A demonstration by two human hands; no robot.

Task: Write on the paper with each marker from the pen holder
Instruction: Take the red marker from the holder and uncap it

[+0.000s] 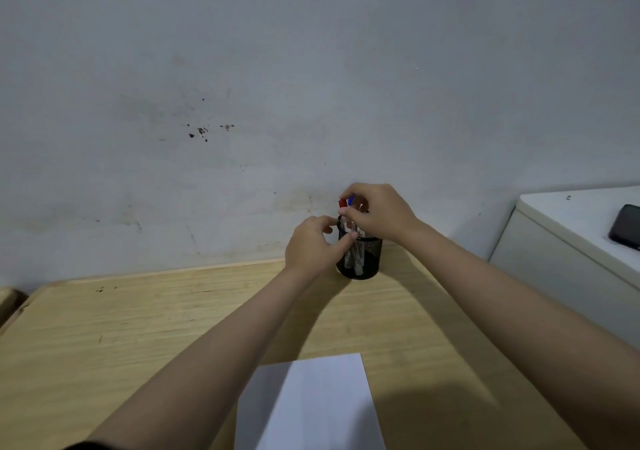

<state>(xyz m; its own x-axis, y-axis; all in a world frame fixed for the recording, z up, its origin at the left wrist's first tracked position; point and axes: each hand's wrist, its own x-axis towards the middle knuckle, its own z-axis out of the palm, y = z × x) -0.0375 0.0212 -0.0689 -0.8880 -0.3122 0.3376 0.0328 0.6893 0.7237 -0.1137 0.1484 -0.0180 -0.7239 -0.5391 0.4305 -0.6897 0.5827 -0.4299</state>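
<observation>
A black mesh pen holder (363,259) stands at the back of the wooden table, close to the wall. Markers stick up out of it; a red cap (342,203) and a blue cap (352,200) show above the rim. My right hand (379,212) is over the holder with its fingers pinched around the marker tops. My left hand (313,245) grips the holder's left rim. A white sheet of paper (308,404) lies flat at the near edge of the table, between my forearms.
The wooden table (138,328) butts against a stained white wall. A white cabinet (571,252) stands to the right, with a dark phone (627,226) on top. A wooden edge shows at the far left.
</observation>
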